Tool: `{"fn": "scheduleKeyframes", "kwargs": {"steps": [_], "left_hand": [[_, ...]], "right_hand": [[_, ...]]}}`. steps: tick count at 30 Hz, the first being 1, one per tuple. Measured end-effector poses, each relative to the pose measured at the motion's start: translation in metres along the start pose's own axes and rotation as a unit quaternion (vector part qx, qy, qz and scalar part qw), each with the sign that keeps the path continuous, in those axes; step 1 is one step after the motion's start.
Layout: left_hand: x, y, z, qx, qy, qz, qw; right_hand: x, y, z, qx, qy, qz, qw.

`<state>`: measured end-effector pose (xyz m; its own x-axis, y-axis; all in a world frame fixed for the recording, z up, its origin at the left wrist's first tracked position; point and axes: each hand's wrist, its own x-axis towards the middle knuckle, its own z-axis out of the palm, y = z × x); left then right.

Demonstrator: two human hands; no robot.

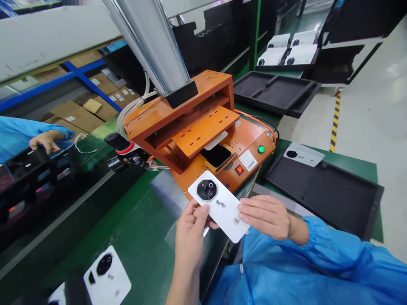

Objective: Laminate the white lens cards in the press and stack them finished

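A white phone back cover (227, 212) with a dark octagonal camera area is held tilted in front of an orange press (206, 118). My left hand (193, 224) grips its lower left edge, thumb on the face and fingers behind. My right hand (265, 217) holds its right end, fingers lying together over the face near a round mark. The press has a raised orange plate (206, 130) above a black pad (217, 156), with a lit red switch (239, 170) and a green button (261, 149) on its front.
At right, a white cover (304, 154) lies on a black tray (337, 192). Another cover (108, 277) is at lower left. Stacked black trays (273, 91) and more covers stand behind. A person's hand (47, 142) shows at far left.
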<state>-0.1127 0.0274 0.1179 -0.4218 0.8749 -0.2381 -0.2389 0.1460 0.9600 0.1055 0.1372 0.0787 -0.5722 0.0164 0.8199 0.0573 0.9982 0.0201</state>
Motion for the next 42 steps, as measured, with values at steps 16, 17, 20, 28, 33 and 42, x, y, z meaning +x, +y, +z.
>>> {"fn": "scheduleKeyframes", "kwargs": {"steps": [16, 17, 20, 28, 33, 42], "left_hand": [[-0.070, -0.030, -0.038, 0.055, 0.155, -0.047, 0.985], [-0.078, -0.037, -0.043, 0.054, 0.176, -0.051, 0.982], [-0.095, -0.057, -0.058, 0.103, 0.249, -0.047, 0.962], [-0.133, -0.108, -0.109, 0.527, 0.354, 0.165, 0.755], [-0.139, -0.117, -0.109, 0.589, 0.254, 0.244, 0.727], [-0.136, -0.112, -0.107, 0.604, 0.233, 0.247, 0.721]], "right_hand": [[-0.016, -0.045, 0.036, 0.139, -0.047, -0.057, 0.988], [-0.017, -0.051, 0.043, 0.161, -0.056, -0.057, 0.984], [-0.014, -0.062, 0.062, 0.205, -0.094, -0.052, 0.973], [-0.006, -0.072, 0.092, 0.236, -0.253, -0.089, 0.934], [0.016, -0.072, 0.093, 0.311, -0.259, -0.057, 0.913], [0.085, -0.074, 0.178, 0.244, -0.298, 0.145, 0.911]]}}
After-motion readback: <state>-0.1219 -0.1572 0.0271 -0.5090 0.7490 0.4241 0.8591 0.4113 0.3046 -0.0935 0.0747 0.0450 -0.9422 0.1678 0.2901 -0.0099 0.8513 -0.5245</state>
